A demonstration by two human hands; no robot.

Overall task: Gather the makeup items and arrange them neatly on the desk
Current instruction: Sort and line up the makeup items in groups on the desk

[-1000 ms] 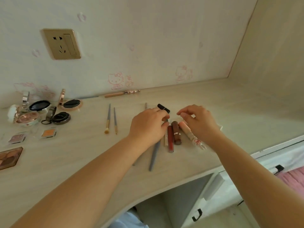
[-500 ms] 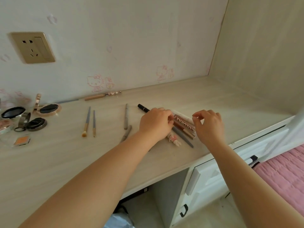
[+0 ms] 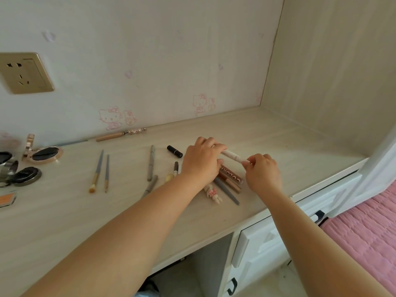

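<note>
On the pale wood desk (image 3: 267,133) we find the left hand (image 3: 201,161) and right hand (image 3: 262,173) each pinching one end of a cream cosmetic tube (image 3: 232,156), held just above the surface. Beneath it lies a cluster — a brown lip gloss tube (image 3: 232,179) and a grey pencil (image 3: 227,190) — with a black lipstick (image 3: 174,151) just left.

Desk (image 3: 267,133): matt pale wood-grain laminate. Socket plate (image 3: 23,72): brushed gold finish. Brown tube (image 3: 231,175): glossy plastic. Bedspread (image 3: 368,228): pink quilted cloth.
</note>
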